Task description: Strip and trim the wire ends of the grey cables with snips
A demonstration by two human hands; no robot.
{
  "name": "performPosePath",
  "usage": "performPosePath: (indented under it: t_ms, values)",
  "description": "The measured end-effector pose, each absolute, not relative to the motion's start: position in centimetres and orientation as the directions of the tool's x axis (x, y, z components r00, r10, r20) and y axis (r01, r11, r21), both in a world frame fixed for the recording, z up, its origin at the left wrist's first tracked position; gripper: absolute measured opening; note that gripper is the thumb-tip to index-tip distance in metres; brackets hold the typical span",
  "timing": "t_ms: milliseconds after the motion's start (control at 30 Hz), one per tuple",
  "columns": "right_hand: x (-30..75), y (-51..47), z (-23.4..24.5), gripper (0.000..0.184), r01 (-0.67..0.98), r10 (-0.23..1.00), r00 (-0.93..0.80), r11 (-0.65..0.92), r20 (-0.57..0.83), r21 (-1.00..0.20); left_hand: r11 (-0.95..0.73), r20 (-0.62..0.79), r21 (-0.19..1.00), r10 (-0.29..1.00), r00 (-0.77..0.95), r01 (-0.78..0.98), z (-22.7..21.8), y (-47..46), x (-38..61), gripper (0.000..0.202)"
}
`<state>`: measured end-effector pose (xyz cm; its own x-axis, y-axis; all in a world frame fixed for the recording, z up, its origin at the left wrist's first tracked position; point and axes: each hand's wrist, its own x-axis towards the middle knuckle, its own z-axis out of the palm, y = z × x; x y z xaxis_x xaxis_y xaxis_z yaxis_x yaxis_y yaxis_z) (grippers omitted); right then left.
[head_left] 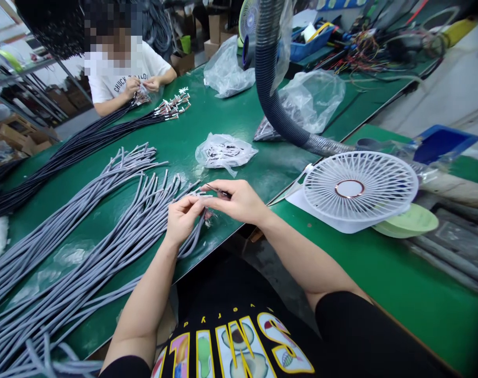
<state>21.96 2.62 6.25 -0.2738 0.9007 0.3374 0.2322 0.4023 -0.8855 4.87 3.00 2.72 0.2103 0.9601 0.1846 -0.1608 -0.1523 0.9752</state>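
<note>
My left hand [182,216] is closed in a pinch near the end of a grey cable, beside a bundle of grey cables [124,231]. My right hand [241,200] meets it fingertip to fingertip. A thin, dark, pointed tool [220,191] is held between its thumb and fingers; its exact kind is too small to make out. Pale thin wire ends [201,193] show between the two hands. Below my fingers, a short reddish tuft [208,215] hangs by a bent cable. Just beyond my hands lies a clear bag [225,152] with small black and white pieces.
Across the green table a co-worker's hands [142,88] handle black cables [85,128] with white connectors. A ribbed black hose [267,68] comes down ahead, near plastic bags [313,97]. At my right stands a white fan [360,186] over a green bowl [410,221].
</note>
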Motion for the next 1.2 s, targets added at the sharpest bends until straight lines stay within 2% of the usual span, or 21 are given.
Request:
performPosePath:
  t_ms: [167,267,333,400,433,500,600,667,700,767,833,900,1033,1133,1200]
  values:
    - [20.8,5.6,5.8,0.018,0.244,0.887,-0.272,0.438,0.373,-0.865,-0.102,0.13,0.985,0.969,0.211,-0.138,2.3,3.3,5.2,0.022]
    - [21.7,9.9,5.8,0.017,0.446,0.893,-0.154,0.444,0.423,-0.777,-0.085,0.118,0.983,0.971,0.207,-0.164,2.2,3.6,5.1,0.022]
    - [22.8,13.5,5.8,0.016,0.675,0.915,-0.053,0.328,0.399,-0.661,-0.066,0.096,0.981,0.982,0.162,-0.185,2.2,3.8,5.1,0.027]
    - [24.2,16.5,5.8,0.015,0.83,0.964,-0.02,0.164,0.266,-0.533,-0.027,0.05,0.973,0.994,0.093,-0.227,2.3,3.9,5.0,0.034]
    - [24.8,17.5,5.9,0.018,0.87,0.976,0.004,0.104,0.218,-0.482,0.003,0.016,0.968,0.997,0.073,-0.251,2.4,3.9,4.9,0.037]
    - [26.0,18.2,6.0,0.024,0.893,0.966,0.065,0.056,0.252,-0.447,0.078,-0.058,0.955,0.995,0.078,-0.286,2.6,3.9,4.7,0.038]
    - [26.9,15.9,6.2,0.019,0.84,0.872,0.138,0.147,0.469,-0.521,0.163,-0.129,0.941,0.983,0.128,-0.297,3.0,3.6,4.4,0.036]
    - [26.6,12.8,6.2,0.018,0.758,0.823,0.167,0.245,0.543,-0.605,0.18,-0.141,0.938,0.979,0.15,-0.296,3.1,3.3,4.4,0.035]
    - [26.2,11.1,6.1,0.022,0.682,0.829,0.163,0.297,0.535,-0.668,0.179,-0.138,0.94,0.978,0.156,-0.291,3.1,3.1,4.4,0.034]
    - [24.8,7.9,5.7,0.028,0.471,0.904,0.086,0.334,0.42,-0.816,0.154,-0.115,0.949,0.981,0.153,-0.275,3.1,2.6,4.5,0.032]
    - [23.1,5.2,5.2,0.025,0.29,0.957,-0.017,0.283,0.29,-0.914,0.091,-0.057,0.964,0.989,0.138,-0.248,3.0,2.1,4.6,0.029]
    - [21.4,3.4,4.7,0.023,0.185,0.973,-0.06,0.231,0.224,-0.955,0.008,0.017,0.979,0.993,0.12,-0.202,2.9,1.6,4.6,0.026]
    - [19.4,1.8,4.2,0.02,0.078,0.972,0.001,0.236,0.237,-0.969,-0.163,0.166,0.986,0.983,0.083,-0.046,2.9,0.8,4.4,0.018]
    - [19.1,1.5,4.1,0.018,0.086,0.963,0.02,0.265,0.268,-0.96,-0.313,0.31,0.942,0.95,0.044,0.122,3.3,0.4,4.4,0.011]
    - [19.0,1.3,4.1,0.017,0.094,0.959,0.015,0.28,0.282,-0.955,-0.356,0.358,0.917,0.933,0.021,0.181,3.6,0.3,4.4,0.015]
